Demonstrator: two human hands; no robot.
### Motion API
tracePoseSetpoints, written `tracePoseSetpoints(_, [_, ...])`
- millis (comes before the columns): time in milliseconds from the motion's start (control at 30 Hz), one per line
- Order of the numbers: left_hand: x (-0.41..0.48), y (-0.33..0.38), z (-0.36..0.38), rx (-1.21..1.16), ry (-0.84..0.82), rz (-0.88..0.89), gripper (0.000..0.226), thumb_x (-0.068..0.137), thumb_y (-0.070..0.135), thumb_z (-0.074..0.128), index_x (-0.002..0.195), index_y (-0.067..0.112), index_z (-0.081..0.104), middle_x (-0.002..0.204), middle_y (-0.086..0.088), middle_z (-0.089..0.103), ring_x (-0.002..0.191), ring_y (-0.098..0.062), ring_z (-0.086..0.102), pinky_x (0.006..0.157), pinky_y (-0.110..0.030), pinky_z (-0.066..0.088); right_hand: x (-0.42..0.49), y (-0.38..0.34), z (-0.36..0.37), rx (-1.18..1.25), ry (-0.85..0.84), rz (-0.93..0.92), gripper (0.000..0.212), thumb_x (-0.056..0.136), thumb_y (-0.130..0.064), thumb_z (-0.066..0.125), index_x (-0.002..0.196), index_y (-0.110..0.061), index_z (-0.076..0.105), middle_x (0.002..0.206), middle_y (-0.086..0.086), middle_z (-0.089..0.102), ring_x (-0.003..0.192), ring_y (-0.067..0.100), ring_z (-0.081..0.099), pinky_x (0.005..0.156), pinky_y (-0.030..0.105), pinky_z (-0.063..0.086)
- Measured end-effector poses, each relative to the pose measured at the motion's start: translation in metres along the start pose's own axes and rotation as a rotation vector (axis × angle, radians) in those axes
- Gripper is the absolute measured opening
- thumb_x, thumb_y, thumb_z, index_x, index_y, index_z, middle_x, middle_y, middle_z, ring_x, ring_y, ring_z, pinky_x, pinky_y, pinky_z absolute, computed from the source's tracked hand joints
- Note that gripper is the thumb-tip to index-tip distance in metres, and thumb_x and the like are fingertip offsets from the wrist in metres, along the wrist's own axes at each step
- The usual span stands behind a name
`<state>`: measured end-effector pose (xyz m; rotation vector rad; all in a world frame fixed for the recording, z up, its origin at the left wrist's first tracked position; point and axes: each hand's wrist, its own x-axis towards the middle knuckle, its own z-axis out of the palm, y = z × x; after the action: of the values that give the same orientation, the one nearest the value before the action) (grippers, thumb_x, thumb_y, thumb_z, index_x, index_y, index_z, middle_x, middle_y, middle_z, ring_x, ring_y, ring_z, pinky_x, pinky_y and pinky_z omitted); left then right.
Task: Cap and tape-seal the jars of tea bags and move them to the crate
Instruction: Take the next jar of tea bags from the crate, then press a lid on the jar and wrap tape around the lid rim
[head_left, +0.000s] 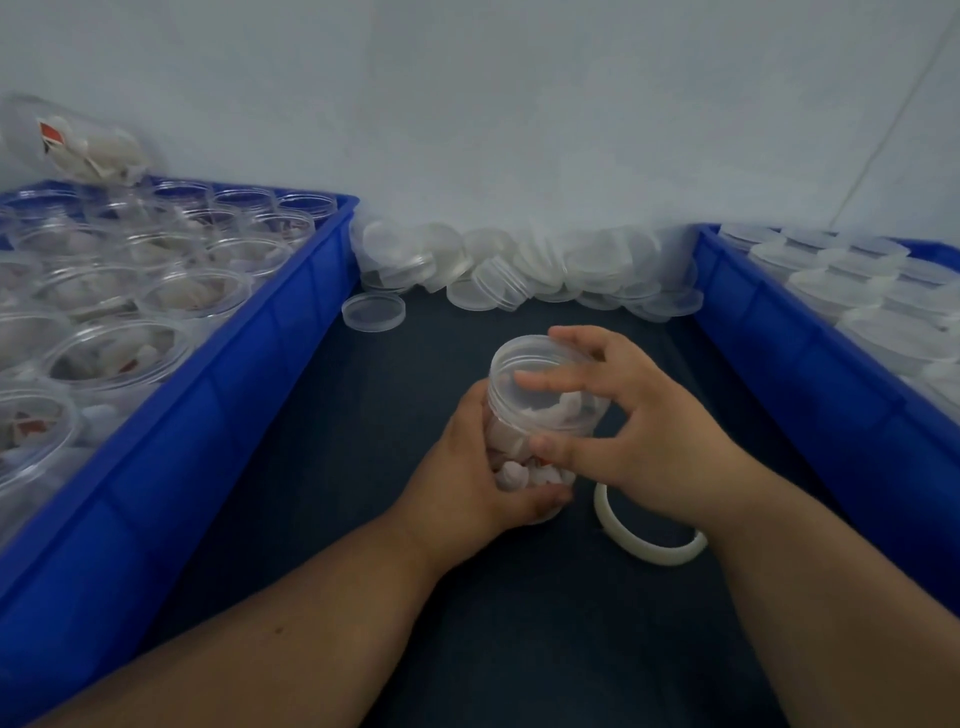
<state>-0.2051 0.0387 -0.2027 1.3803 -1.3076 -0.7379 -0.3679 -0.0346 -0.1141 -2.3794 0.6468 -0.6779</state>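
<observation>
A pale, plain wall stands behind a dark bench (363, 467). At the left edge of the bench is a blue crate (249, 364) packed with open jars (119, 358) of tea bags, none of them capped. One more jar, the tilted jar (78, 140), lies slanted on top of them at the far corner. At the right edge is a second blue crate (779, 332) holding rows of capped jars (831, 270). Between the two crates a heap of lids (545, 270) is piled against the wall, and a loose lid (373, 310) lies open side up just in front of it, near the left crate.

In the middle of the bench, the jar in hand (550, 415) leans slightly away from the person, with white tea bags (519, 467) showing through its clear wall. The left hand (467, 467) grasps its lower body, fingers wrapped round the base. The right hand (649, 431) grasps the cap (524, 364) on top: its fingers are spread over the rim and its thumb is against the jar's side just below. A roll of tape (639, 540) lies flat on the bench just right of the jar, partly hidden under the right wrist
</observation>
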Motion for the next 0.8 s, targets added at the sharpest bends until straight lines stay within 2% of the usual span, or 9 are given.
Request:
tracePoseSetpoints(67, [-0.001,0.001,-0.001,0.005,-0.001,-0.002,0.089,0.063,0.038,0.09,0.128,0.061,0.034,0.129,0.031,0.056,0.118,0.008,0.059,0.092,-0.014,0.051,0.004,-0.001,-0.005,-0.034,-0.026,-0.004,0.045,0.063,-0.059,0.073,0.105,-0.068,0.059,0.137,-0.033,0.036,0.131,-0.007,0.034,0.1,0.016,0.032])
tracePoseSetpoints(167, [-0.001,0.002,-0.002,-0.002,-0.004,0.011,0.087,0.07,0.027,0.092,0.127,0.059,0.034,0.125,0.041,0.053,0.117,0.015,0.055,0.086,-0.003,0.045,0.012,-0.001,-0.011,-0.077,-0.075,0.0,0.044,0.063,-0.061,0.072,0.105,-0.067,0.06,0.134,-0.034,0.038,0.128,-0.013,0.034,0.093,0.01,0.032])
tracePoseSetpoints(300, [-0.001,0.002,-0.003,-0.02,-0.006,0.027,0.09,0.073,0.02,0.092,0.134,0.052,0.034,0.126,0.037,0.056,0.117,0.012,0.057,0.087,-0.006,0.048,0.01,0.006,-0.009,-0.026,-0.059,-0.031,0.043,0.064,-0.06,0.072,0.106,-0.065,0.062,0.136,-0.032,0.039,0.128,-0.013,0.036,0.093,0.011,0.035])
tracePoseSetpoints(333, [-0.001,0.001,-0.003,-0.018,-0.01,0.031,0.097,0.073,0.021,0.092,0.139,0.052,0.029,0.128,0.036,0.056,0.118,0.011,0.057,0.09,-0.009,0.049,0.008,0.009,-0.007,0.021,-0.051,-0.042,0.042,0.065,-0.058,0.072,0.106,-0.063,0.063,0.138,-0.029,0.039,0.13,-0.009,0.038,0.097,0.014,0.037])
tracePoseSetpoints(400, [-0.003,0.001,-0.003,-0.004,-0.012,0.045,0.116,0.074,0.02,0.092,0.144,0.06,0.008,0.129,0.049,0.047,0.121,0.017,0.052,0.092,-0.005,0.045,0.006,0.014,-0.003,0.121,-0.053,-0.065,0.042,0.066,-0.052,0.073,0.107,-0.059,0.066,0.141,-0.024,0.04,0.133,-0.002,0.041,0.103,0.024,0.042])
tracePoseSetpoints(500, [-0.004,-0.001,-0.003,-0.008,-0.017,0.068,0.126,0.076,0.015,0.09,0.138,0.068,-0.007,0.125,0.06,0.038,0.122,0.024,0.047,0.089,0.002,0.039,0.009,0.017,-0.002,0.208,-0.076,-0.07,0.042,0.066,-0.046,0.076,0.106,-0.054,0.069,0.141,-0.018,0.042,0.134,0.002,0.042,0.103,0.029,0.045])
tracePoseSetpoints(600, [-0.005,-0.002,-0.003,-0.012,-0.009,0.087,0.128,0.078,0.011,0.088,0.138,0.068,-0.009,0.127,0.057,0.041,0.122,0.021,0.049,0.089,0.002,0.04,0.011,0.016,-0.004,0.169,-0.072,-0.052,0.044,0.064,-0.048,0.077,0.106,-0.055,0.068,0.137,-0.018,0.043,0.131,0.0,0.043,0.101,0.018,0.043])
tracePoseSetpoints(700, [-0.006,-0.001,-0.003,-0.006,0.011,0.119,0.126,0.08,0.011,0.086,0.135,0.077,-0.005,0.133,0.049,0.044,0.126,0.013,0.053,0.093,-0.004,0.042,0.007,0.011,0.004,0.034,0.03,-0.031,0.046,0.064,-0.05,0.077,0.108,-0.057,0.065,0.133,-0.019,0.041,0.125,-0.008,0.042,0.092,0.002,0.036])
tracePoseSetpoints(800, [-0.008,0.001,-0.003,0.028,0.034,0.126,0.124,0.078,0.014,0.088,0.132,0.082,0.0,0.13,0.046,0.048,0.122,0.011,0.056,0.091,-0.004,0.044,0.001,0.001,0.014,0.043,0.084,0.044,0.052,0.058,-0.062,0.076,0.108,-0.06,0.062,0.136,-0.021,0.036,0.128,-0.011,0.034,0.092,0.004,0.037])
